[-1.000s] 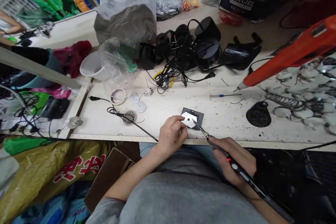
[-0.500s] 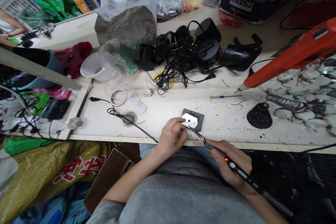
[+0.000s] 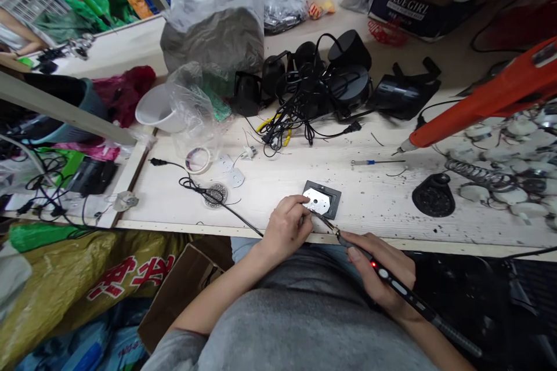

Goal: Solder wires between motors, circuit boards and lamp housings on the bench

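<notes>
At the table's near edge, my left hand pinches the thin, stiff, light metal plate by its rim on a black tray; my right hand is closed around the slim soldering iron.

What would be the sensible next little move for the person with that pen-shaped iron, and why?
Probably ease the soldering iron tip forward onto the silver plate, I'd judge. The right hand holds it with its tip just short of the plate's near edge, while the left hand pinches something at that edge, on the black holder.
</notes>
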The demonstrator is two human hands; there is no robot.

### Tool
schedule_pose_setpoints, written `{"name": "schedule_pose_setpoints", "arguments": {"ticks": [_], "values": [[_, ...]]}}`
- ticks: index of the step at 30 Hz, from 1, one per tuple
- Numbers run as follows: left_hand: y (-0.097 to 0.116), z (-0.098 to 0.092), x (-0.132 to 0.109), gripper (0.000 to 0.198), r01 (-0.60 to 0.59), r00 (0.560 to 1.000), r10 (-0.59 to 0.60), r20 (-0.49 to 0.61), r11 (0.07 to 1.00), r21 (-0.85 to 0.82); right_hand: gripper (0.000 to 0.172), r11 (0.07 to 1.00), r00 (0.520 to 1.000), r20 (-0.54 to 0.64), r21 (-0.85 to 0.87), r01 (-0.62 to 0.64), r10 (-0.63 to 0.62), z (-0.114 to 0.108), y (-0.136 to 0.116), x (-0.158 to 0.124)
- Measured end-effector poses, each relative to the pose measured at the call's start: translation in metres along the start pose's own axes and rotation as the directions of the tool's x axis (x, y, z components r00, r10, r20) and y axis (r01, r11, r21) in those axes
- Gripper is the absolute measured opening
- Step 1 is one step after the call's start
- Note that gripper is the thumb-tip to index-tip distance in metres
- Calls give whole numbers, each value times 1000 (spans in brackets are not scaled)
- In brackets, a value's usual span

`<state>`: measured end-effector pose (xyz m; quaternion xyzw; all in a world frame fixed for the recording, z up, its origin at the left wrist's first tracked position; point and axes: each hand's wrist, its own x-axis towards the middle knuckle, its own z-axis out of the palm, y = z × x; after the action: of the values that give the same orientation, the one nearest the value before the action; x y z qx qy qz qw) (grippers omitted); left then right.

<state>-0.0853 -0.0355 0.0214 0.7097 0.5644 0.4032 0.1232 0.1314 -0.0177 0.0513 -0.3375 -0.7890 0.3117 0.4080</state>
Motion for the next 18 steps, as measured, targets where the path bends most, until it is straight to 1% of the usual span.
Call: {"name": "schedule_pose_setpoints", "arguments": {"ticks": [3,7,11,15,18], "values": [[0,0,0,13,-6,1000,6,-1,1000,5,34,1000,1000,-29,7,12,-11,0,-2,2],[-1,1,-1,13,-2,1000,2,-3,1000,9,37,1000,1000,-27,-15,11,-11,1,-5,5],[-1,1,-1,12,12,1000,-12,9,1000,2,37,997,998,-36,-53,48,-50,1,-7,6],[-1,0,-1,13,29,999,-29,14,999,-21,33,998,999,-37,-54,-20,18,1,-8,8],[0,1,-1,13,23,1000,-23,14,999,-22,30,998,1000,-28,-65,4,-6,3,-7,10]]}}
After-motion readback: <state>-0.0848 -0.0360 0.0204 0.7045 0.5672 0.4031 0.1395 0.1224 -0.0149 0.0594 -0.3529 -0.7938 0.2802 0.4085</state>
